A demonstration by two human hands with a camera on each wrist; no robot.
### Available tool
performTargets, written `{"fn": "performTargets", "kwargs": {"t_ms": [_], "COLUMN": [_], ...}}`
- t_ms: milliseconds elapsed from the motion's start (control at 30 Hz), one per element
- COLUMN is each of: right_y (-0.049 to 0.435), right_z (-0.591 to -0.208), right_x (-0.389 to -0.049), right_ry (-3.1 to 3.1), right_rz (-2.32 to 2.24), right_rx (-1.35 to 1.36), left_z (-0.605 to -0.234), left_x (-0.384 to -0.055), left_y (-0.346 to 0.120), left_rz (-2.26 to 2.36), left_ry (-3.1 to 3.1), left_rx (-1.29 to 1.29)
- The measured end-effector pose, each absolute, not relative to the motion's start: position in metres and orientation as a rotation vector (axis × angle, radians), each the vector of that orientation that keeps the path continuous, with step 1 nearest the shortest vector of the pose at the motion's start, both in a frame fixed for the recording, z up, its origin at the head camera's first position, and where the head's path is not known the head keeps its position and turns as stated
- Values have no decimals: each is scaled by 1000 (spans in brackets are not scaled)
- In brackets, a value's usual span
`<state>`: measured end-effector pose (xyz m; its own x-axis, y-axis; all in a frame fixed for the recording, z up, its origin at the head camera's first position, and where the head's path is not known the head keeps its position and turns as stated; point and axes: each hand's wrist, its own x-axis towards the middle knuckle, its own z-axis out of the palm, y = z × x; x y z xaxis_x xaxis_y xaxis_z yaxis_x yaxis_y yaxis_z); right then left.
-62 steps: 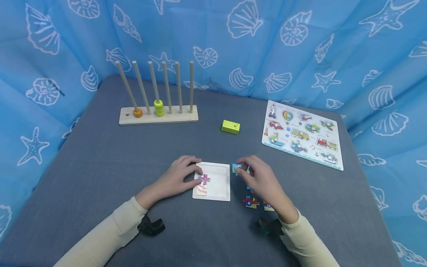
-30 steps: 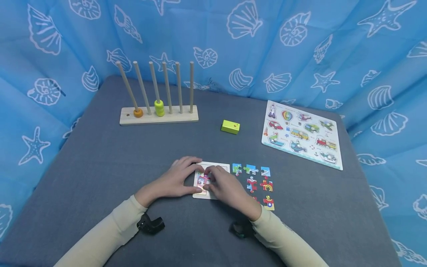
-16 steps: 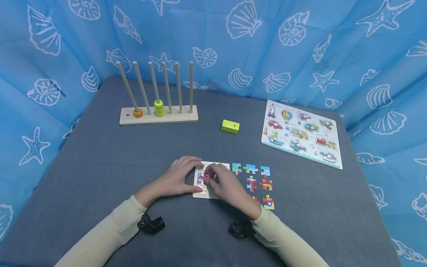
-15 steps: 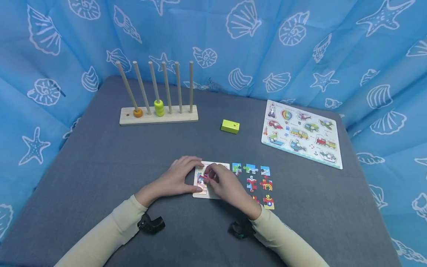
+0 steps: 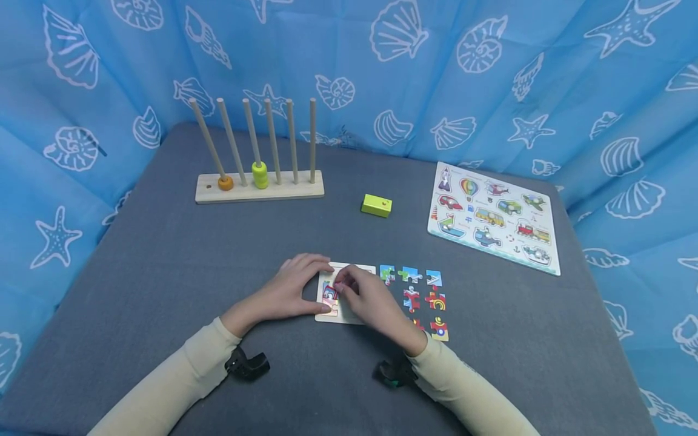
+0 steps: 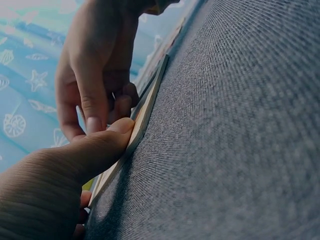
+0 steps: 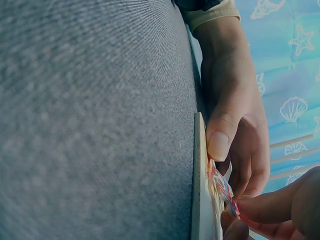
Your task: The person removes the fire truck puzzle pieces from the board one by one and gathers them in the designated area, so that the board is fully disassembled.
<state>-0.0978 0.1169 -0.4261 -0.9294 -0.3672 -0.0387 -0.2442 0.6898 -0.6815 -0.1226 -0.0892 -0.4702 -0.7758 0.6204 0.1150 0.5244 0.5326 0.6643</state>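
Observation:
A small pale puzzle tray (image 5: 349, 318) lies on the grey cloth in the head view. My left hand (image 5: 283, 290) rests on its left side, thumb pressing the rim and fingers reaching toward the far corner. My right hand (image 5: 371, 300) is over the tray, with thumb and index finger pinching a pink and purple jigsaw piece (image 7: 227, 192), which looks tilted up in the right wrist view. A peach piece (image 5: 329, 310) lies near the tray's lower left. Part of the tray is hidden under the right hand.
Several loose jigsaw pieces (image 5: 435, 301) lie to the tray's right, some partly behind the right forearm. Further back are a wooden peg stand (image 5: 259, 192) with coloured rings, a green block (image 5: 376, 205) and a vehicle picture board (image 5: 493, 221).
My right hand has moved left from the loose pieces to the tray and now pinches the pink and purple piece, which has shifted slightly. The left hand has stayed nearly still.

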Motion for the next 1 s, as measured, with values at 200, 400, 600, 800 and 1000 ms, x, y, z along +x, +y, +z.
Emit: {"fn": "performTargets", "kwargs": {"t_ms": [200, 400, 600, 800, 1000], "right_y": [118, 119, 125, 142, 169], "right_z": [-425, -425, -418, -408, -405], "right_x": [-98, -99, -100, -104, -107], "right_ry": [2709, 2677, 2659, 2672, 2708], "right_rz": [-1088, -1138, -1182, -1184, -1200], "right_rx": [-487, -471, -437, -390, -318], "left_z": [-471, -472, -472, -471, -472], "left_x": [-123, -123, -123, -123, -124], "left_y": [-89, -89, -89, -89, -89], "left_rz": [1059, 1064, 1067, 1070, 1048], "left_ry": [2639, 2633, 2622, 2622, 2632], "left_rx": [990, 989, 973, 968, 971]}}
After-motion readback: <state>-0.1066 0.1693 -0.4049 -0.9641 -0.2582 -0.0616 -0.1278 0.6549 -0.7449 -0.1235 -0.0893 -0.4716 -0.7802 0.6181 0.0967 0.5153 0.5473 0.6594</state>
